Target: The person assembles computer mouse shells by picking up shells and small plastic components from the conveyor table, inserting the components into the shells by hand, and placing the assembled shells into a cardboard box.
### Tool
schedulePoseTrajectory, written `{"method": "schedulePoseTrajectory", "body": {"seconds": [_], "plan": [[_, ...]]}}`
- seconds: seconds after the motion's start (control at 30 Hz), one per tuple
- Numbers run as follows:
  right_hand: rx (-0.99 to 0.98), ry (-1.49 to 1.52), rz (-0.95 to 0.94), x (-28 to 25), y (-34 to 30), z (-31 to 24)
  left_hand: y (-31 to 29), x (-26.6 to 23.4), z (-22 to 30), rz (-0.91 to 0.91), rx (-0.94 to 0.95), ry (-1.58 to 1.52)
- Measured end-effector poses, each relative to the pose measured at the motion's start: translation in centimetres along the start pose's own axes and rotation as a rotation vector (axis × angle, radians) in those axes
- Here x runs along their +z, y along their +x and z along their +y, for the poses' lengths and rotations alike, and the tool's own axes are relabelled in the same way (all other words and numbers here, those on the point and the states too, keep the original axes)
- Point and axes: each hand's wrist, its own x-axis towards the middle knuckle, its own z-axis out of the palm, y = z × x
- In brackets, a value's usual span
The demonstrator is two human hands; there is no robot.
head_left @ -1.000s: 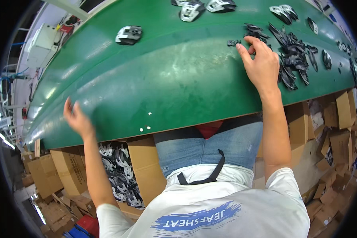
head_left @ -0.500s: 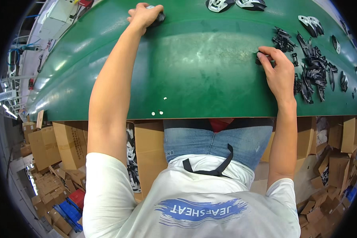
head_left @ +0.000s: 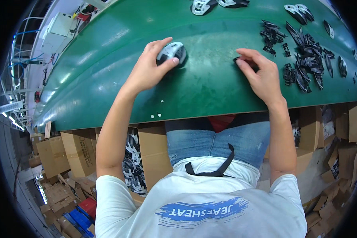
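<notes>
The left hand's (head_left: 148, 71) fingers were curled around a grey-and-black mouse shell (head_left: 171, 52) on the green belt (head_left: 107, 79), upper centre of the frame. The right hand's (head_left: 261, 75) fingertips pinched a small black part (head_left: 238, 59) against the belt. I judged the 2 pieces not yet joined. A heap of black parts (head_left: 305, 59) waited upper right, and 2 more shells (head_left: 204, 6) lay at the top edge.

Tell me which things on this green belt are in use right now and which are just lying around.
In use:
left hand holding a grey mouse shell
right hand pinching a small black part

Lying about:
pile of black parts
two more shells at the far edge
cardboard boxes under the belt
</notes>
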Motion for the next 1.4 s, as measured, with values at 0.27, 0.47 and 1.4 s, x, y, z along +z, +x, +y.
{"method": "schedulePoseTrajectory", "body": {"seconds": [0.27, 0.47, 1.4], "plan": [[-0.092, 0.005, 0.038, 1.1, -0.9, 0.4, -3.8, -3.7, 4.4, 0.1, 0.063, 0.566], [-0.11, -0.049, 0.034, 1.6, -1.3, 0.7, -1.4, -0.7, 0.7, -0.032, 0.439, 0.713], [0.083, 0.492, -0.058, 1.4, -3.7, -2.8, -0.5, 2.3, -2.1, 0.316, 0.036, 0.14]]}}
